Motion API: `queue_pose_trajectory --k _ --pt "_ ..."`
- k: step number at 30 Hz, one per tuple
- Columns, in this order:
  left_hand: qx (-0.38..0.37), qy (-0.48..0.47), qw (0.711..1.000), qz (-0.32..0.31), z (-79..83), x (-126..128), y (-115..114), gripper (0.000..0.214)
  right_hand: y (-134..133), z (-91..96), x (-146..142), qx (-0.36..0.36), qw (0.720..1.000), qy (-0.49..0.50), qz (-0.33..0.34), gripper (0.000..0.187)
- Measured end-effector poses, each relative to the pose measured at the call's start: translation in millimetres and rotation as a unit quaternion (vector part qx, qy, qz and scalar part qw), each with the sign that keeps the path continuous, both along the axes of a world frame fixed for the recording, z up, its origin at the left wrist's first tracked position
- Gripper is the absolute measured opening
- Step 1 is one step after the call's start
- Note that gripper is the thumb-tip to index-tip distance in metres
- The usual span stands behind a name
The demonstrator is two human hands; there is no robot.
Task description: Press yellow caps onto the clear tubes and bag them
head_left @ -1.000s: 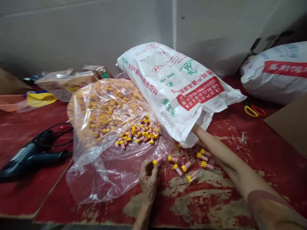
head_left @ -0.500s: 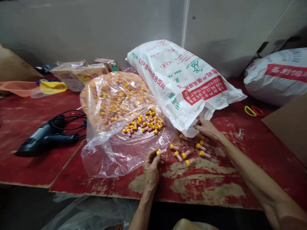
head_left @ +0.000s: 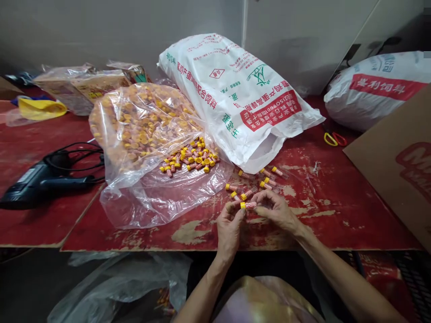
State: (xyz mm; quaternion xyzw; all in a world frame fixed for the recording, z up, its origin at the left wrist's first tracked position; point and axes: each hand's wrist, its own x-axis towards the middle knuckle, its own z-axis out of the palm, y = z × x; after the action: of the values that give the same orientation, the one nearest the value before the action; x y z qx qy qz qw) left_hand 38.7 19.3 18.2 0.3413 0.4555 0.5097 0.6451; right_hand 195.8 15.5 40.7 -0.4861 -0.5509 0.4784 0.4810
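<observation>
Between both hands, over the front of the table, is a small clear tube (head_left: 249,205) with a yellow cap and pinkish-red bits inside. My left hand (head_left: 229,226) pinches it by the capped end. Thumb and fingers of my right hand (head_left: 278,214) close on its other end; whether they also hold a clear sleeve cannot be made out. Just beyond lie several similar capped tubes (head_left: 268,185), some with clear film around them. Left of these, a large clear plastic bag (head_left: 134,202) bulges with such tubes, and a loose pile (head_left: 191,157) rests at its mouth.
A white woven sack (head_left: 215,85) with red and green print leans behind the tubes. On the left lies a dark heat gun (head_left: 37,181) with its cord. Scissors (head_left: 333,138), another white sack (head_left: 370,96) and a cardboard box (head_left: 393,157) stand right. Wrapped packs (head_left: 97,87) sit at the back left.
My right hand has left the white sack's mouth and come to the tube in my left hand. The view has shifted, so the table's things appear farther left and higher.
</observation>
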Motion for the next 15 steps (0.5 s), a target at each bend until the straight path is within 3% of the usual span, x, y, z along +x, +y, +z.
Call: queue_pose_trajectory --k 4,7,9,13,15 --pt "0.090 0.107 0.989 -0.038 -1.8 4 -17 0.027 -13 0.7 -5 0.049 0.983 -0.179 0.011 0.014" --pt "0.122 0.124 0.982 -0.066 -4.1 10 -27 0.032 -22 -7.3 -9 0.152 0.950 -0.271 -0.042 0.008" --pt "0.123 0.119 0.981 -0.089 -7.7 13 -30 0.033 -26 -13.1 -6 0.171 0.935 -0.305 -0.067 0.011" --pt "0.164 0.172 0.951 -0.197 -14.1 12 -26 0.029 -24 -22.9 13 0.119 0.918 -0.376 0.041 0.010" --pt "0.195 0.231 0.934 -0.189 -13.5 6 -18 0.030 -20 -32.3 23 0.129 0.901 -0.401 0.101 0.016"
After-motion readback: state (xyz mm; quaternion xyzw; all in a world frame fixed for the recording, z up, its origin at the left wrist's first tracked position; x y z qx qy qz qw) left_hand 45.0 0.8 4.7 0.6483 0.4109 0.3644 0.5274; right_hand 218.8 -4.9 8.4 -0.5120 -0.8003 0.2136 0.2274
